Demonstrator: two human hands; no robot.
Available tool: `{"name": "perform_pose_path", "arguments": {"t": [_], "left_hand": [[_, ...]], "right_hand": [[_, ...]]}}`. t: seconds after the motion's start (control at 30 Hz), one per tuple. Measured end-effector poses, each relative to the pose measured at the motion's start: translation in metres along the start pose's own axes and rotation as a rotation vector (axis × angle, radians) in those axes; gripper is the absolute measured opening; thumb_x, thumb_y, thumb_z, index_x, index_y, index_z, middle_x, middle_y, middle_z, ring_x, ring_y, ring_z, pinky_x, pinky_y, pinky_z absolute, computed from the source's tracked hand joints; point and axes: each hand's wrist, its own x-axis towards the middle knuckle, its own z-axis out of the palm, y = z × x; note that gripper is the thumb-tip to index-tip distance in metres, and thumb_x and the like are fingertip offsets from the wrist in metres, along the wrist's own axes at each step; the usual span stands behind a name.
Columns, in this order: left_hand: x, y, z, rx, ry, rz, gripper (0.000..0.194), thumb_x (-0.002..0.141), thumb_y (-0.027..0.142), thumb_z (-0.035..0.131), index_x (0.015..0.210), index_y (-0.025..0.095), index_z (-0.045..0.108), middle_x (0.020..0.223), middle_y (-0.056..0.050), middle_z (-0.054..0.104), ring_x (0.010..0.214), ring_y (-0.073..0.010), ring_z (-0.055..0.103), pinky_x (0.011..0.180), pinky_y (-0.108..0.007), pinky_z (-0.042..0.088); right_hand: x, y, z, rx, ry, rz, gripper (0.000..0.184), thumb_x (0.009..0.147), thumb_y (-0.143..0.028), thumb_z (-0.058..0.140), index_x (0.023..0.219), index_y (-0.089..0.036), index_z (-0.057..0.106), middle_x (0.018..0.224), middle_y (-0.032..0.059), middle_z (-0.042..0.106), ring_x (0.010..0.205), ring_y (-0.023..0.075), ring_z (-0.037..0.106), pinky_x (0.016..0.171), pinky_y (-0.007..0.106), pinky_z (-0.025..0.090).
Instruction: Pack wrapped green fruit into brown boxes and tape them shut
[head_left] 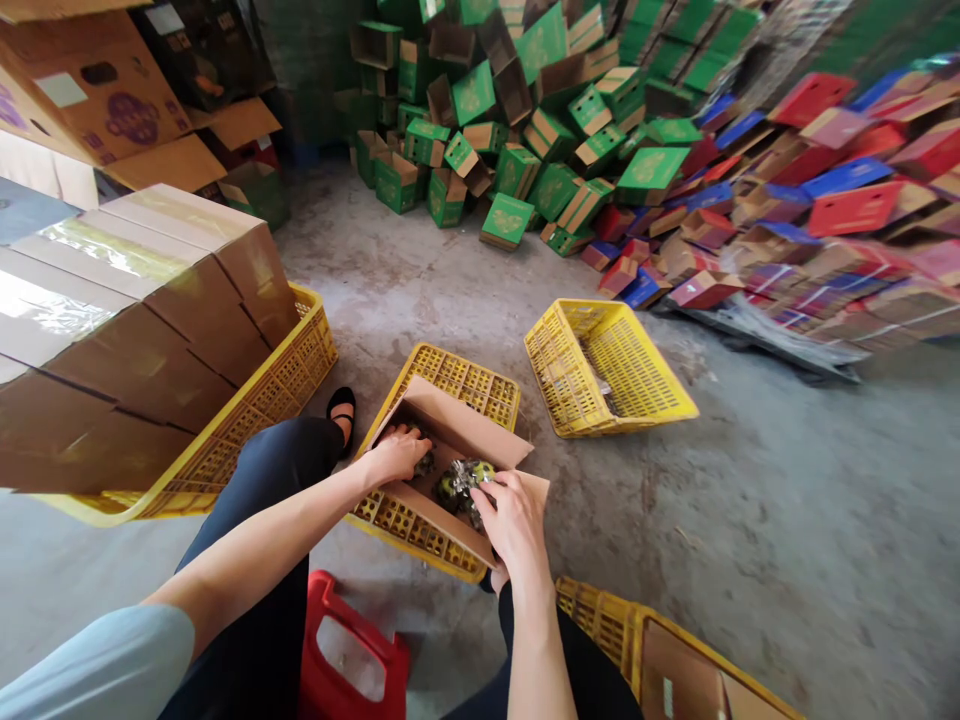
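Observation:
An open cardboard box (441,512) sits on an upturned yellow plastic crate (484,385) between my knees, its flaps raised. Inside lie several green fruits in clear, crinkled plastic (448,488). My right hand (511,515) is at the right end of the box, thumb and fingers closed on a plastic-wrapped green fruit (484,470). My left hand (401,453) reaches into the left end with its fingers curled down over another wrapped fruit (424,464), mostly hidden beneath them.
Closed cardboard boxes (202,320) fill a yellow crate on the left. An upright yellow crate (645,375) stands front right; another crate (600,620) holds cardboard by my right leg. A red stool (352,640) is below me. Green boxes (506,220) and red-and-blue boxes (855,210) lie heaped behind.

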Motion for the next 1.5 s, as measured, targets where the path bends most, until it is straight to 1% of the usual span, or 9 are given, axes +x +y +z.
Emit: {"name": "perform_pose_path", "arguments": {"t": [0.1,0.27,0.47,0.67,0.77,0.9,1.1,1.23,1.5], "left_hand": [[-0.001,0.003,0.001,0.034,0.008,-0.040,0.061,0.069,0.003,0.072,0.128,0.018,0.065,0.123,-0.017,0.065,0.114,-0.0382,0.062,0.101,-0.051,0.045],[-0.001,0.004,-0.002,0.045,0.059,-0.099,0.030,0.083,0.003,0.055,0.108,0.011,0.070,0.117,-0.021,0.066,0.111,-0.0350,0.064,0.096,-0.044,0.049],[0.000,0.004,-0.016,-0.028,0.080,-0.072,0.029,0.081,0.023,0.071,0.109,0.014,0.068,0.113,-0.015,0.069,0.103,-0.0299,0.068,0.089,-0.035,0.051],[0.003,0.016,-0.033,-0.657,0.075,0.219,0.029,0.084,0.043,0.073,0.097,0.017,0.067,0.085,-0.002,0.070,0.077,-0.0176,0.063,0.069,-0.026,0.045],[0.003,0.023,-0.036,-0.903,0.039,0.310,0.033,0.086,0.048,0.073,0.092,0.016,0.067,0.081,-0.001,0.067,0.072,-0.0141,0.057,0.064,-0.024,0.042],[0.000,0.032,-0.037,-1.148,0.031,0.300,0.044,0.083,0.056,0.076,0.092,0.014,0.066,0.081,-0.002,0.065,0.073,-0.0135,0.055,0.067,-0.024,0.041],[-0.009,0.051,-0.032,-1.439,-0.110,0.227,0.060,0.079,0.068,0.076,0.107,0.015,0.069,0.092,-0.003,0.067,0.082,-0.0148,0.059,0.075,-0.024,0.044],[-0.008,0.054,-0.026,-1.505,-0.224,0.340,0.065,0.067,0.055,0.092,0.111,0.014,0.069,0.103,-0.006,0.070,0.096,-0.0193,0.063,0.090,-0.029,0.047],[-0.003,0.046,-0.021,-1.160,-0.054,0.317,0.062,0.066,0.049,0.093,0.111,0.014,0.069,0.094,-0.002,0.070,0.085,-0.0183,0.062,0.078,-0.027,0.046]], "right_hand": [[0.000,0.000,-0.004,0.071,-0.044,-0.010,0.039,0.098,-0.050,0.055,0.092,-0.024,0.083,0.107,0.0131,0.073,0.100,0.0290,0.071,0.097,0.044,0.052],[0.002,0.000,-0.012,0.244,0.069,-0.006,0.049,0.100,-0.057,0.047,0.101,-0.021,0.081,0.113,0.0149,0.075,0.107,0.0299,0.070,0.104,0.046,0.051],[0.001,-0.013,-0.021,0.378,0.172,-0.005,0.043,0.098,-0.053,0.054,0.113,-0.021,0.079,0.119,0.0146,0.075,0.106,0.0293,0.071,0.098,0.046,0.057],[0.003,-0.030,-0.021,0.422,0.193,-0.063,0.043,0.093,-0.050,0.065,0.126,-0.025,0.073,0.135,0.0118,0.069,0.127,0.0303,0.063,0.113,0.048,0.047],[0.005,-0.033,-0.023,0.454,0.129,-0.020,0.036,0.094,-0.049,0.062,0.117,-0.025,0.076,0.121,0.0101,0.076,0.114,0.0292,0.069,0.107,0.045,0.051],[0.005,-0.037,-0.031,0.592,0.040,0.119,0.031,0.094,-0.052,0.059,0.097,-0.026,0.077,0.089,0.0046,0.080,0.080,0.0239,0.074,0.077,0.033,0.058],[0.002,-0.036,-0.032,0.694,0.122,0.229,0.037,0.090,-0.060,0.063,0.088,-0.025,0.074,0.079,0.0038,0.077,0.072,0.0237,0.073,0.070,0.031,0.057],[0.004,-0.024,-0.023,0.760,0.192,0.307,0.042,0.086,-0.063,0.067,0.087,-0.022,0.074,0.085,0.0063,0.078,0.077,0.0248,0.074,0.073,0.033,0.059],[0.008,-0.022,-0.019,0.854,0.130,0.240,0.043,0.083,-0.053,0.077,0.112,-0.021,0.077,0.111,0.0103,0.079,0.099,0.0275,0.074,0.091,0.039,0.058]]}}
